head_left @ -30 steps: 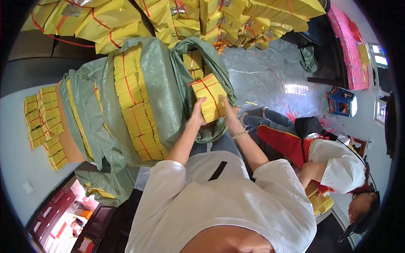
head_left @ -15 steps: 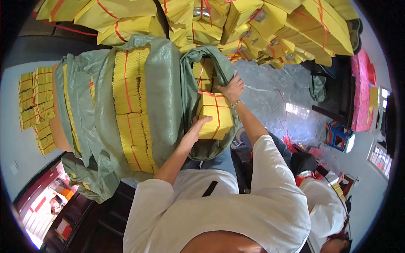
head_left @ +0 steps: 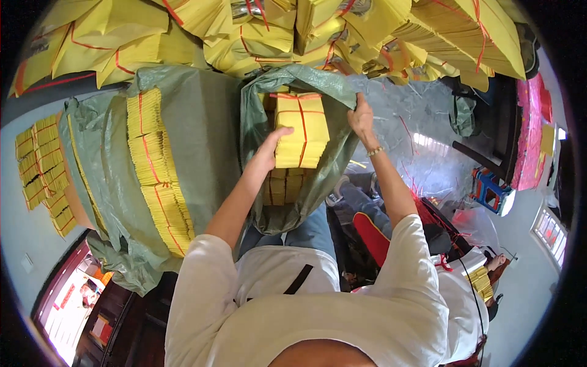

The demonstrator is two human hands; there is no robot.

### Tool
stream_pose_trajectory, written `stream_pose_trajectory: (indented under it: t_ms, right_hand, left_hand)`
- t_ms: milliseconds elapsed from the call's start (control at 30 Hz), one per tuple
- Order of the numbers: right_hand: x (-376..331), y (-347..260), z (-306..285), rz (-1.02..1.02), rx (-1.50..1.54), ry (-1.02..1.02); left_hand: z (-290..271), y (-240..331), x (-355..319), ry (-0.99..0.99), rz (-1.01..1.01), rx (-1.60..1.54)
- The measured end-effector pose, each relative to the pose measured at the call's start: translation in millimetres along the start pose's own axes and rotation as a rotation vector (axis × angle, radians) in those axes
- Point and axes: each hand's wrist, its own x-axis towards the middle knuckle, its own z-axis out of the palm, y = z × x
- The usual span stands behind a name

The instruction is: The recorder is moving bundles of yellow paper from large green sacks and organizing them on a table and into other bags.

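A bundle of yellow paper [head_left: 312, 131], tied crosswise with red string, is inside the mouth of a green woven sack [head_left: 333, 171]. My left hand [head_left: 267, 150] is closed on the bundle's left side, thumb on top; its other fingers are partly hidden. My right hand [head_left: 362, 118] pinches the sack's right rim and pulls it outward. More yellow paper bundles [head_left: 284, 188] lie deeper in the sack, below the one I hold.
To the left stand more green sacks [head_left: 202, 122] packed with yellow paper stacks [head_left: 150, 153]. Large yellow bundles [head_left: 244, 46] are piled along the far side. Another person [head_left: 461, 306] is at the lower right, beside a blue and red plastic object [head_left: 492, 189].
My right hand has gone from beside the bundle to the sack's right rim, widening the mouth. The bundle sits higher in view, and bundles beneath it now show. The other person has shifted.
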Motion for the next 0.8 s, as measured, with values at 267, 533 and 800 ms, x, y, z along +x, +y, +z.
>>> stream_pose_trajectory:
  t_ms: [267,533,800]
  right_hand:
    - [-2,1,-7,-0.019,0.086,0.065]
    - [10,-39,-50,-0.13,0.244,0.241]
    - [-60,-100,-24,-0.634,0.084,0.005]
  left_hand:
    - [9,10,97,0.081,0.149,0.305]
    - [18,13,87,0.11,-0.035,0.205]
    - [47,51,90,0.11,-0.161,0.374]
